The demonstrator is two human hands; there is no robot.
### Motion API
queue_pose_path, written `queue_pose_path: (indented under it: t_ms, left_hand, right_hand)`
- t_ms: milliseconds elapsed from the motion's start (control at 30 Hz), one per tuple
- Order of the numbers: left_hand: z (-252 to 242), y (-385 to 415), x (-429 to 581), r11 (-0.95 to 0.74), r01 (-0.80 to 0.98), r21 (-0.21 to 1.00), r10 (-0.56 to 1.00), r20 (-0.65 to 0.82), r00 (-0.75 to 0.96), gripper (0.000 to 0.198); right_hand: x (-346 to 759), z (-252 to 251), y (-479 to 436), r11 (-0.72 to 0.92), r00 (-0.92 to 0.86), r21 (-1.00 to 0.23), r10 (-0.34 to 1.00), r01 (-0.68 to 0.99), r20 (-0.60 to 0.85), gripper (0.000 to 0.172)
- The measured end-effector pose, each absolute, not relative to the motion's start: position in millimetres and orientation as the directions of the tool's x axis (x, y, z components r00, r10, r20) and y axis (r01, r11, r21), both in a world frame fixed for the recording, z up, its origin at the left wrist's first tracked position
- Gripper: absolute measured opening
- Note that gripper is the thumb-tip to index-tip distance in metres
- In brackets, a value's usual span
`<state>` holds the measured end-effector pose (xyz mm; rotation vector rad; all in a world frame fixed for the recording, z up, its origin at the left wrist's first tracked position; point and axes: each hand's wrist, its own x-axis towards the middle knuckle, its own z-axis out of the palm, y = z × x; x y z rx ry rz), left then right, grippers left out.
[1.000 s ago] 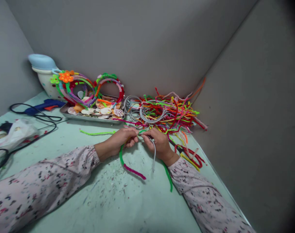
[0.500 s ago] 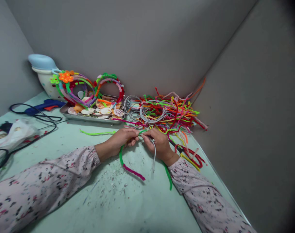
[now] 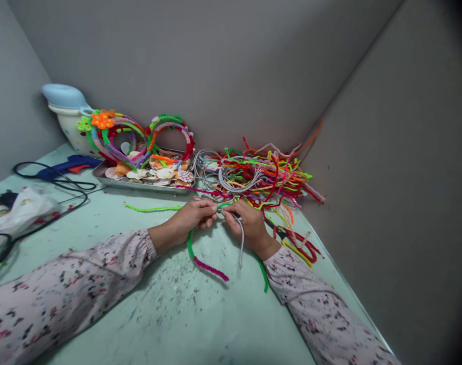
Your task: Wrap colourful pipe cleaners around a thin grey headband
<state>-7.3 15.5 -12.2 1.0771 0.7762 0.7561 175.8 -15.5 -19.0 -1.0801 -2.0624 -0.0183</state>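
Observation:
My left hand (image 3: 196, 219) pinches a curved band whose green wrapping (image 3: 190, 245) and magenta end (image 3: 211, 268) hang below it. My right hand (image 3: 248, 225) is closed close beside it, gripping a green pipe cleaner (image 3: 223, 206) where it meets the band between the hands. A bare grey wire end (image 3: 242, 243) curves down under my right fingers. The green pipe cleaner's loose tail (image 3: 263, 276) shows beside my right wrist. My fingertips hide part of the join.
A metal tray (image 3: 147, 188) of shells holds wrapped headbands (image 3: 173, 124). To its right lie grey hoops (image 3: 238, 187) and a heap of pipe cleaners (image 3: 280, 177). Scissors (image 3: 282, 233), a blue glue gun (image 3: 63, 167), a black cable (image 3: 78, 190), a plastic bag (image 3: 33, 205) and a blue-lidded container (image 3: 73, 126) surround the work area.
The green tail beside my right wrist has drawn up slightly. Both hands keep nearly the same place and grip.

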Motion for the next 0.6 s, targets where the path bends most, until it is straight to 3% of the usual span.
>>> queue_pose_path:
  t_ms: [600]
  left_hand:
    - [-18.1, 17.4, -8.2, 0.252, -0.125, 0.960, 0.857, -0.161, 0.489, 0.013]
  right_hand:
    - [174.6, -17.8, -14.8, 0.634, -0.327, -0.343, 0.700, 0.693, 0.634, 0.013]
